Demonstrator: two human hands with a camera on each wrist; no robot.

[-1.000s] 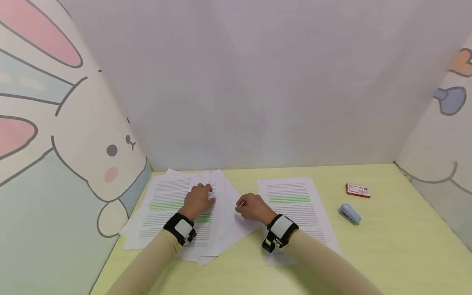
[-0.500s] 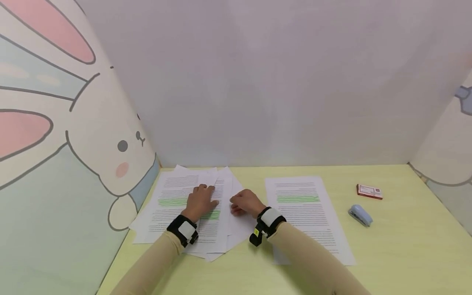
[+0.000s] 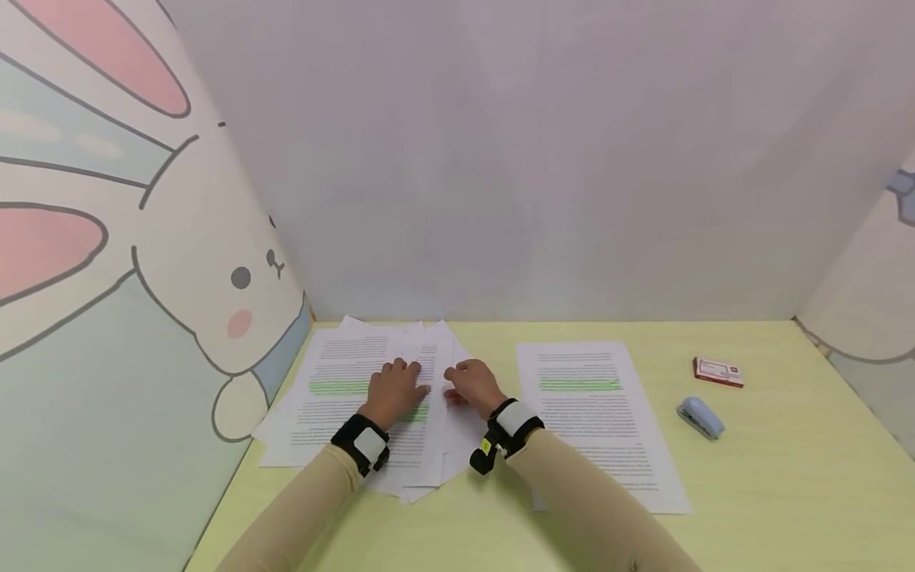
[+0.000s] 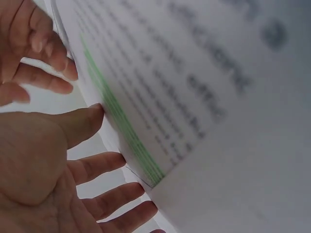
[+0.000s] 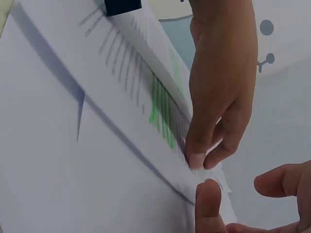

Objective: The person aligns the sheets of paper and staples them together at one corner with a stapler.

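My left hand (image 3: 393, 393) rests on the overlapping printed sheets (image 3: 336, 413) at the left of the table. Its fingertips touch a page with green highlighted lines, as the left wrist view also shows under the left hand (image 4: 43, 165). Close by on the right is my right hand (image 3: 475, 387), over the right edge of these sheets. In the right wrist view the right hand (image 5: 286, 199) has thumb and finger spread apart, with a fingertip against or very near the paper; contact is unclear. The sheets lie fanned unevenly, some edges sticking out.
A separate printed page (image 3: 582, 413) with green lines lies to the right, partly under the right sleeve (image 3: 600, 492). Farther right are a light blue stapler (image 3: 700, 417) and a small red and white box (image 3: 718, 372). Walls stand at the back and sides.
My right hand has moved left toward the left hand, and its fingers, earlier close together at the loose sheet, have spread. The left hand stays on the sheets. The head view has shifted slightly.
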